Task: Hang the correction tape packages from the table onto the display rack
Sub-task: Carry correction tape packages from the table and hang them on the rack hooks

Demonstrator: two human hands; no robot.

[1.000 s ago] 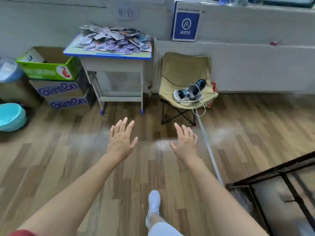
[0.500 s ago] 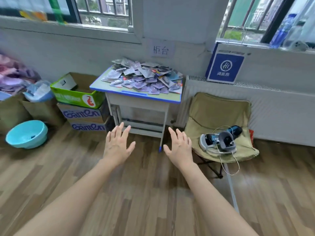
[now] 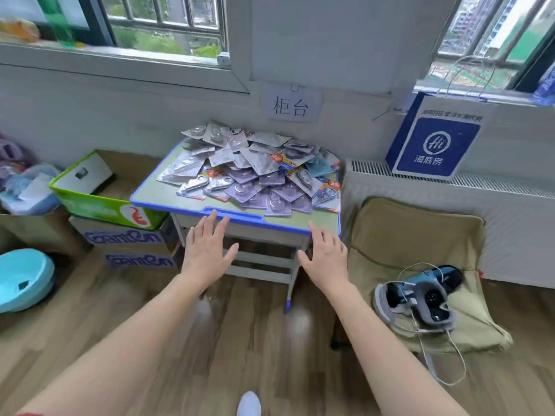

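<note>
A heap of correction tape packages [image 3: 255,172], mostly purple, grey and blue blister cards, covers a small green table with a blue rim [image 3: 156,193] under the window. My left hand [image 3: 207,247] reaches forward with straight spread fingers, its tips just short of the table's front edge. My right hand [image 3: 326,256] is stretched out the same way near the table's front right corner. Both hands hold nothing. The display rack is out of view.
Left of the table stand a green carton [image 3: 99,202] on stacked cardboard boxes [image 3: 126,238] and a teal basin [image 3: 24,280]. A tan folding chair [image 3: 414,244] with a headset [image 3: 420,298] sits on the right, before a white radiator [image 3: 450,190]. Wood floor lies below.
The view has moved closer to the table and tilted up. Both outstretched hands now reach nearly to the table's front edge, still holding nothing.
</note>
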